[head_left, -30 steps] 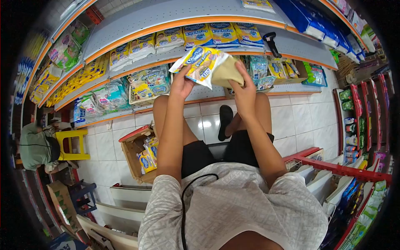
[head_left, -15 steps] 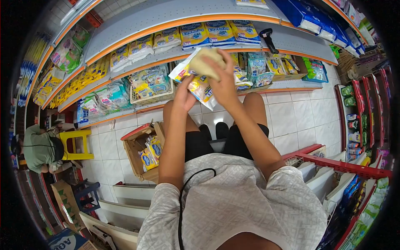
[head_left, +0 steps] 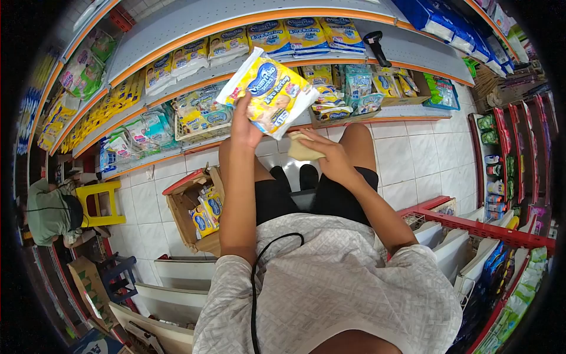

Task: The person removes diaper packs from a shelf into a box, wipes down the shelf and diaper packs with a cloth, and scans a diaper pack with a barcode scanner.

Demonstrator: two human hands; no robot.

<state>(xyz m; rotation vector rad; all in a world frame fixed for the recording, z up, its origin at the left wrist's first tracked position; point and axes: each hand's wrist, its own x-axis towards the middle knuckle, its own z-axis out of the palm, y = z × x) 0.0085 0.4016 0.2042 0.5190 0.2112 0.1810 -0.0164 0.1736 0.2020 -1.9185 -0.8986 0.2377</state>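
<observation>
My left hand (head_left: 245, 127) grips a yellow and white diaper pack (head_left: 272, 91) by its lower left side, and its printed front faces me. Below and right of the pack, my right hand (head_left: 330, 154) is closed on a cream-coloured cloth (head_left: 303, 147). A small gap seems to lie between the cloth and the pack's lower corner. Behind the pack, similar diaper packs (head_left: 268, 38) stand in a row on the shelf.
On the shelf lies a black handheld scanner (head_left: 376, 48). An open cardboard box (head_left: 183, 215) with small packs sits on the tiled floor, left of my legs. Farther left, a person in green (head_left: 50, 212) is beside a yellow stool (head_left: 100, 203). A red rack (head_left: 471, 227) stands at right.
The cloth was over the pack; my right hand has drawn it down, away from the pack. My left hand has raised the pack and turned its front into view.
</observation>
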